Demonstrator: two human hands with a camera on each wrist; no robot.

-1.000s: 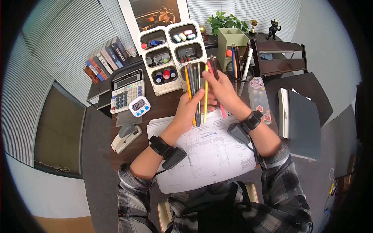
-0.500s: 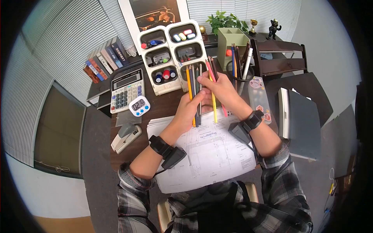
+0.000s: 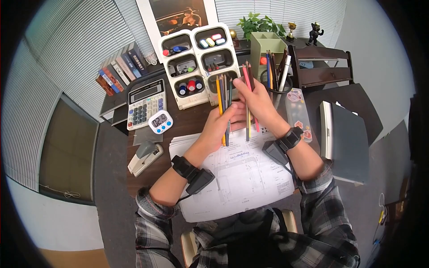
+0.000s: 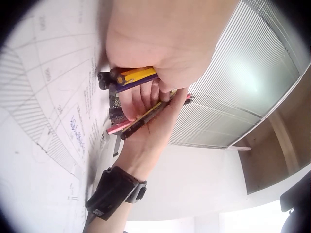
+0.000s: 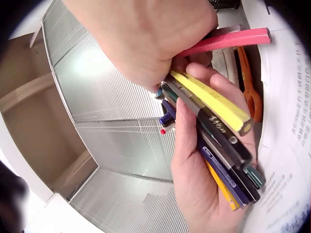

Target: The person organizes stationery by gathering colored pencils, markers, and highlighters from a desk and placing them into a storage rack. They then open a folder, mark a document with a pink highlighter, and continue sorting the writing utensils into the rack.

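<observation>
Above the printed sheets (image 3: 232, 192), my left hand (image 3: 213, 127) grips a bundle of pencils, among them an orange-yellow pencil (image 3: 219, 98), a dark blue pencil (image 5: 218, 167) and a dark green one (image 5: 254, 175). Close beside it, my right hand (image 3: 261, 107) holds several pencils of its own. These include a pink pencil (image 5: 228, 41), a bright yellow pencil (image 5: 216, 102) and a black pencil (image 5: 214, 124) lying along the yellow one. In the right wrist view the left thumb is right at the black pencil. The palms hide the pencils' middles.
A white organizer (image 3: 182, 106) with markers and small items stands behind the hands. The round pen cup (image 3: 290, 83) and a green holder (image 3: 261, 40) are at back right. Calculator (image 3: 143, 107), timer (image 3: 160, 122) and stapler (image 3: 145, 157) lie left; a sticker-covered case (image 3: 297, 114) lies right.
The yellow pencil has shifted from between the hands into the right hand's group. A black pencil has since moved from the left bundle to beside it. The arms stay nearly in place.
</observation>
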